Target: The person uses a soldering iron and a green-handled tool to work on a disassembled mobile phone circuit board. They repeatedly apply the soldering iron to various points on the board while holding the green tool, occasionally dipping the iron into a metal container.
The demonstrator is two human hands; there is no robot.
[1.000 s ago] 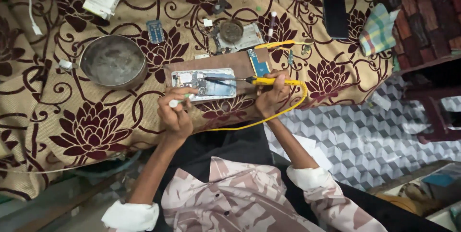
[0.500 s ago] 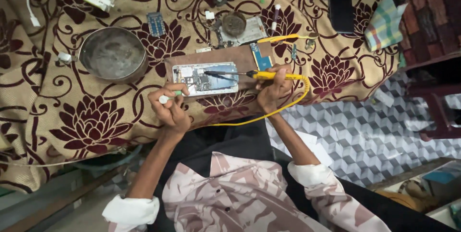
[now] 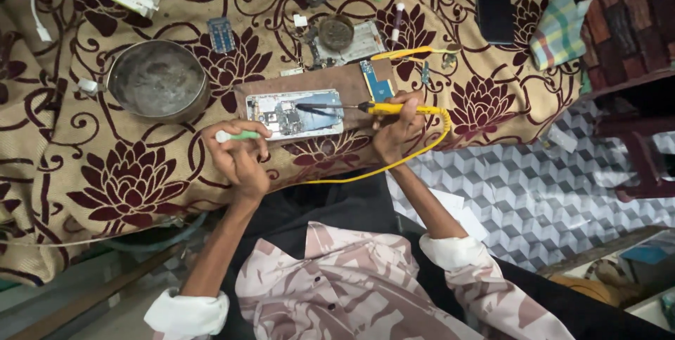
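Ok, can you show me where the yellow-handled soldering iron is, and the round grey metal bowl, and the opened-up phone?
yellow-handled soldering iron (image 3: pixel 391 108), head view, on its yellow handle.
round grey metal bowl (image 3: pixel 156 80), head view, on its inside bottom.
opened-up phone (image 3: pixel 285 116), head view, on its bare circuit board.

The right hand (image 3: pixel 394 132) holds a yellow soldering iron (image 3: pixel 383 108) over the opened phone (image 3: pixel 295 115); the left hand (image 3: pixel 238 157) grips a green-handled tool (image 3: pixel 235 136).

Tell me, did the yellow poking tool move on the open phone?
No. The soldering iron in the right hand keeps its tip over the middle of the opened phone, level with the metal bowl, as before.
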